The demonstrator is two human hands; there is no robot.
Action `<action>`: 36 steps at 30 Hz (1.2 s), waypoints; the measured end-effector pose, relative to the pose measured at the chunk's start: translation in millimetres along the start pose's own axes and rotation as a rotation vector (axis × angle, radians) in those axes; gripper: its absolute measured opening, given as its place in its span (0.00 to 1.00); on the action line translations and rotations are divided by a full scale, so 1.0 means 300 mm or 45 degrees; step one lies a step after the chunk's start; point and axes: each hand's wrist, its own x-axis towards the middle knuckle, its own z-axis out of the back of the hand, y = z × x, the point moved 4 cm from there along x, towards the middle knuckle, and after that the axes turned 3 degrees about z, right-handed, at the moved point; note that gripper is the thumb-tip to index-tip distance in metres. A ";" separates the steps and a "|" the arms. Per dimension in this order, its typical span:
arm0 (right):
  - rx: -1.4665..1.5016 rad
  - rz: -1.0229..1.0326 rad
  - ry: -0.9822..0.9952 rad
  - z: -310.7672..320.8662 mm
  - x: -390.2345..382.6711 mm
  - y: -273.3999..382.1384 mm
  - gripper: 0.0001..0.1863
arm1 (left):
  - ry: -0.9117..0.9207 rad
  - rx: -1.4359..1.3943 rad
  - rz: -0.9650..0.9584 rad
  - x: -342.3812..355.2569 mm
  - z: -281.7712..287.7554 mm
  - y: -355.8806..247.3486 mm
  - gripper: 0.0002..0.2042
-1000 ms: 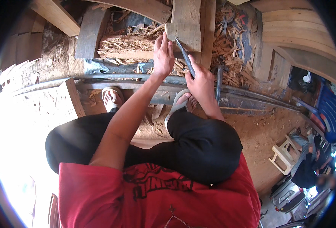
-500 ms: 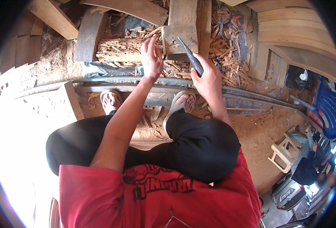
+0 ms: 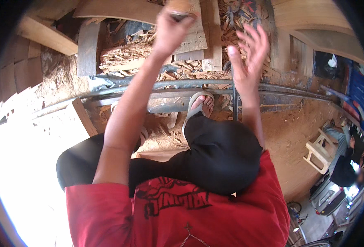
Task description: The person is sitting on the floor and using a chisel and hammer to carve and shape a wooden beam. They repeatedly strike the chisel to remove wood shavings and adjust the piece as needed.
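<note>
My left hand (image 3: 171, 35) is raised over the wood at the top edge, its fingers curled. In it is a blurred orange-brown thing (image 3: 180, 5) with a dark underside; its kind cannot be made out. Just below that lies a short grey-brown board (image 3: 196, 39) with small holes, on longer planks. My right hand (image 3: 250, 55) is held up to the right of the boards, empty, with fingers and thumb spread. A straight dark rod (image 3: 235, 101) stands out beside my right wrist; its lower end is hidden behind my knee.
Wood chips (image 3: 124, 57) lie heaped among the planks. Long metal pipes (image 3: 169, 84) cross in front of my feet. A wooden box edge (image 3: 81, 113) is at left. Curved boards (image 3: 313, 16) stack at right. A person (image 3: 346, 160) sits by a small wooden stool (image 3: 319, 152).
The dark pointed tool has left my right hand, which has opened and moved right. My left hand, empty before, has risen and now grips a blurred orange-brown thing. A dark rod shows beside my right wrist.
</note>
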 end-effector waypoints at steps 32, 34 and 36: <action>-0.962 -0.863 0.132 0.211 -0.726 -0.577 0.26 | -0.011 -0.305 0.126 0.019 0.071 -0.028 0.08; -1.000 -0.847 0.134 0.209 -0.723 -0.582 0.25 | 0.001 -0.318 0.117 0.017 0.072 -0.027 0.08; -1.019 -0.876 0.124 0.211 -0.724 -0.586 0.22 | -0.007 -0.355 0.126 0.016 0.074 -0.024 0.08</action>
